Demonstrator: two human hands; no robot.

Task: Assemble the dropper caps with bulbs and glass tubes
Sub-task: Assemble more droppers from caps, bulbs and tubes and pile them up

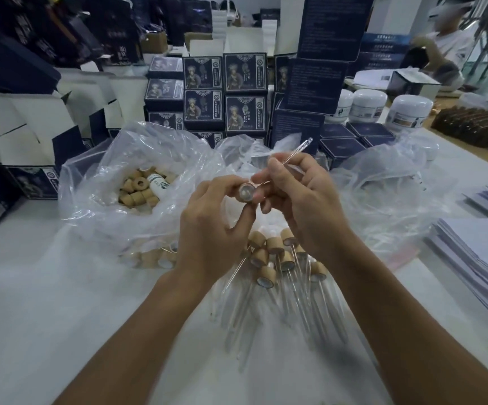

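Dropper cap [245,192], tan w/ pale bulb seated in it, sits mid-frame above the counter [61,317], open underside turned toward the camera. Left hand [213,226] pinches it by the rim btwn thumb and fingertips, fingers curled round it, back of hand up, forearm coming in from lower left. Right hand [298,200] pinches a glass tube [292,156] btwn thumb and index; tube slants up and away to the right, rounded tip well above the knuckles, lower end right at the cap's opening. Can't tell if it's in yet. Remaining right fingers curl loosely under; forearm enters from lower right, wrists close together.

Directly below the hands: pile of finished droppers [274,258], tan caps clustered, glass tubes fanning toward the camera. Left of that, an open clear plastic bag [96,182] holds loose tan caps [137,191] and a small white bottle [158,185]. More crumpled clear plastic to the right. Behind: stacked dark printed boxes [225,92], white jars [410,111], open white cartons at left. Paper stacks [476,258] at right edge of the counter.
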